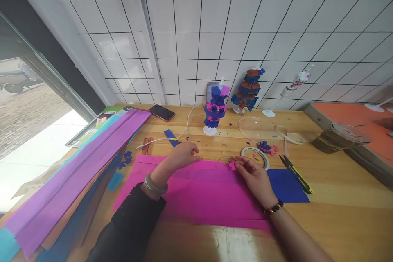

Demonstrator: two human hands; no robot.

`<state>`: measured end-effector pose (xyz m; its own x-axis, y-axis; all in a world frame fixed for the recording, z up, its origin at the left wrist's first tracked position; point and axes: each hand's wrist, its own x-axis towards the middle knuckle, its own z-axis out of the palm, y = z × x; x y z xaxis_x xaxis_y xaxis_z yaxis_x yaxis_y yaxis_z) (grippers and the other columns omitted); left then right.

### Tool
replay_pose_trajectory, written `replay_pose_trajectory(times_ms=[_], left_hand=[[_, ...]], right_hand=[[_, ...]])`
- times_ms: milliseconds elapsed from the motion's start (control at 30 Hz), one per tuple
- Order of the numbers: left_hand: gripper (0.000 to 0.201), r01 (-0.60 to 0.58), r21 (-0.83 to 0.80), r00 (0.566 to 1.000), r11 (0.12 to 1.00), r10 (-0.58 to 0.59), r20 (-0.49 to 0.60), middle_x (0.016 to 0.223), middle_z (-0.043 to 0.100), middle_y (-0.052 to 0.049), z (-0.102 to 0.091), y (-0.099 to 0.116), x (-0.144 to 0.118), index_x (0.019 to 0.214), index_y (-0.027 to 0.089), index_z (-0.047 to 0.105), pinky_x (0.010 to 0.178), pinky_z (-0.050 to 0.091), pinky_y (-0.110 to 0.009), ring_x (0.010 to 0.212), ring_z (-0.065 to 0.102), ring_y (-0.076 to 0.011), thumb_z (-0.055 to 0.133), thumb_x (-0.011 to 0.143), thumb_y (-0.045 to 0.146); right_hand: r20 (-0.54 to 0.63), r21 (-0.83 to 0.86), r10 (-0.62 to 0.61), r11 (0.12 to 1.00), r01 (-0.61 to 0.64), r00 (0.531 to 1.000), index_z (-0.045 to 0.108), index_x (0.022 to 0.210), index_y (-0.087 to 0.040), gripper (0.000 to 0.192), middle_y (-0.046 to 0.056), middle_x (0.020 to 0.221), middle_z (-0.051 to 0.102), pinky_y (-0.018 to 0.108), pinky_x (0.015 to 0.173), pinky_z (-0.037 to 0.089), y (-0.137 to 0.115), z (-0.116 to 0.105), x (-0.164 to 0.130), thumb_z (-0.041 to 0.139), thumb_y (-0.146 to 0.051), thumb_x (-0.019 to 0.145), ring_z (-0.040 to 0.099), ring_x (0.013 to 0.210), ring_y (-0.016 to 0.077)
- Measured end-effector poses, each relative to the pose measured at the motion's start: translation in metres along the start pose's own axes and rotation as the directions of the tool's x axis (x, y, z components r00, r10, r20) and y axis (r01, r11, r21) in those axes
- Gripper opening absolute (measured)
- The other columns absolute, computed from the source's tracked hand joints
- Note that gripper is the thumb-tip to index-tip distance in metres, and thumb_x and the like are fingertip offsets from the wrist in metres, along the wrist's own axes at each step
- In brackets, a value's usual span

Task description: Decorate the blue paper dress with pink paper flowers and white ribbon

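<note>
My right hand [253, 174] pinches a small pink paper flower [232, 166] at its fingertips, over the far edge of a magenta crepe paper sheet [199, 196] spread on the wooden table [337, 213]. My left hand [183, 153] rests loosely curled just beyond the same sheet, fingers closed, with nothing visible in it. A roll of white tape [256, 153] lies right behind my right hand. Scissors [296, 174] lie to the right, beside a blue paper square [287, 186].
A stack of purple, orange and blue crepe sheets [76, 184] fills the left side. Two paper-dressed figures on white stands [215, 108] [247, 90], a phone [161, 112], a white cable [172, 137] and paper scraps sit at the back. An orange tray [353, 118] stands right.
</note>
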<state>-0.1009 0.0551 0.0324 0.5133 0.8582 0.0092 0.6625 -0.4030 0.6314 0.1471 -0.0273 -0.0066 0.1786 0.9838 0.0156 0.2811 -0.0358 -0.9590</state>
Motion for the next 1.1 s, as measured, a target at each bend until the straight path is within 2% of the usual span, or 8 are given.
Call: replay_pose_trajectory(times_ms=[100,167,333,500,633,767,967,1100], left_hand=[[0.025,-0.026,0.081,0.989,0.996,0.014,0.146,0.079,0.063,-0.006,0.002,-0.008,-0.005,0.082,0.017,0.064,0.059,0.035,-0.026,0.072,0.056,-0.0196,0.062,0.068,0.037],[0.023,-0.055,0.143,0.98,0.988,0.026,0.198,0.082,0.063,-0.005,0.005,-0.012,-0.006,0.082,0.017,0.063,0.062,0.035,-0.026,0.077,0.056,-0.0198,0.064,0.067,0.033],[0.012,-0.173,0.223,0.964,0.959,0.118,0.238,0.077,0.062,-0.003,0.007,-0.018,-0.008,0.078,0.017,0.063,0.064,0.035,-0.024,0.076,0.054,-0.0162,0.06,0.07,0.026],[0.015,-0.232,0.173,0.946,0.957,0.18,0.271,0.075,0.064,-0.003,-0.004,-0.009,-0.018,0.076,0.018,0.066,0.06,0.034,-0.024,0.071,0.054,-0.0142,0.053,0.069,0.016],[0.017,-0.181,0.078,0.914,0.98,0.138,0.382,0.069,0.065,-0.002,-0.017,-0.007,-0.025,0.077,0.019,0.068,0.056,0.034,-0.023,0.063,0.054,-0.0128,0.055,0.067,0.019],[0.017,-0.089,0.065,0.929,0.994,0.059,0.366,0.074,0.067,-0.002,-0.031,-0.017,-0.026,0.075,0.018,0.069,0.057,0.036,-0.022,0.067,0.057,-0.0146,0.057,0.063,0.018],[0.016,-0.006,0.038,0.936,0.999,-0.007,0.352,0.069,0.065,-0.001,-0.039,-0.028,-0.025,0.071,0.019,0.068,0.055,0.035,-0.023,0.063,0.056,-0.0139,0.054,0.064,0.018],[0.023,0.048,0.01,0.946,0.999,-0.049,0.321,0.061,0.061,-0.001,-0.035,-0.026,-0.022,0.069,0.017,0.066,0.053,0.033,-0.024,0.056,0.052,-0.0128,0.052,0.073,0.035]], right_hand=[[-0.033,0.045,0.038,0.998,-0.036,0.999,0.058,0.097,-0.014,0.047,0.006,0.077,0.067,0.033,0.07,0.048,0.002,-0.001,0.002,0.064,-0.05,0.067,0.061,0.07,0.0183],[-0.03,0.063,0.06,0.996,-0.058,0.998,0.059,0.097,-0.015,0.048,0.005,0.074,0.066,0.033,0.068,0.049,0.002,-0.001,0.004,0.065,-0.05,0.066,0.061,0.067,0.0178],[0.044,-0.004,0.011,1.0,-0.011,0.999,0.06,0.097,-0.017,0.04,0.005,0.077,0.067,0.032,0.068,0.049,-0.016,0.008,0.01,0.063,-0.045,0.069,0.061,0.07,0.0182],[0.148,-0.096,-0.106,0.988,0.121,0.983,0.058,0.097,-0.016,0.032,0.006,0.082,0.066,0.031,0.069,0.048,-0.044,0.043,0.034,0.056,-0.039,0.074,0.061,0.074,0.0176],[0.323,-0.056,-0.145,0.984,0.172,0.935,0.056,0.094,-0.015,0.026,0.004,0.077,0.065,0.031,0.071,0.047,-0.042,0.082,0.054,0.054,-0.03,0.073,0.061,0.073,0.016],[0.428,-0.052,-0.143,0.982,0.182,0.892,0.058,0.092,-0.016,0.024,0.003,0.075,0.065,0.028,0.064,0.047,-0.03,0.105,0.055,0.056,-0.029,0.072,0.06,0.066,0.0148],[0.522,-0.057,-0.132,0.98,0.189,0.843,0.057,0.098,-0.016,0.026,0.002,0.073,0.066,0.026,0.059,0.047,-0.023,0.108,0.049,0.053,-0.03,0.077,0.06,0.063,0.0137],[0.52,-0.093,-0.134,0.973,0.212,0.843,0.059,0.097,-0.017,0.024,0.003,0.08,0.067,0.027,0.065,0.048,-0.018,0.109,0.05,0.056,-0.027,0.076,0.062,0.07,0.0148]])
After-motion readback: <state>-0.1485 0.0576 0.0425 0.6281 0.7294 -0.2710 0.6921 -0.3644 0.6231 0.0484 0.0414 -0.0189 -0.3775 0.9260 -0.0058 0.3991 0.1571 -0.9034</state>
